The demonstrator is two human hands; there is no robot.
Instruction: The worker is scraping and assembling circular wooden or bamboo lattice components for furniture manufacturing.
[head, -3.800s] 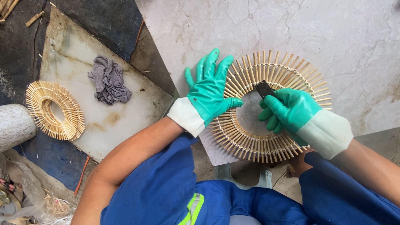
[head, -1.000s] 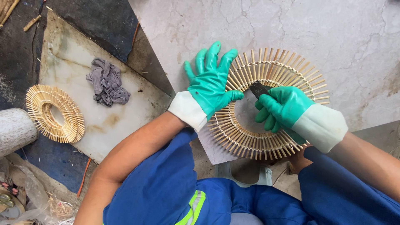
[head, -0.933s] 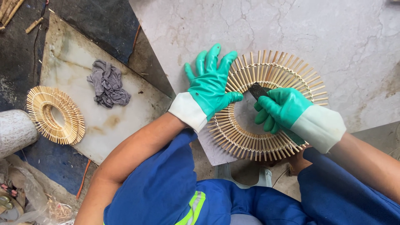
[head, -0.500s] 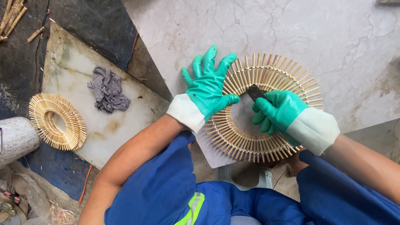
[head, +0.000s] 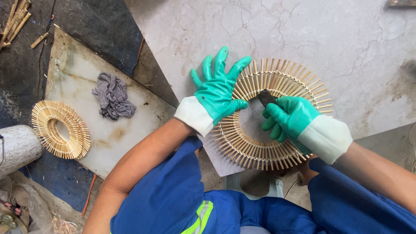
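Not much shift from a second ago: the left hand (head: 219,93) in its green rubber glove stays spread flat on the round bamboo-stick ring (head: 271,113) at its 9 o'clock, pinning it to the pale marble slab (head: 346,39). The right hand (head: 292,119) stays closed on a small dark flat tool (head: 265,97), its tip nudged slightly toward 12 o'clock along the inner rim, so the scraping looks ongoing.

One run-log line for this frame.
left hand: flat on bamboo ring | right hand: grips dark tool on ring | grey rag, second ring aside
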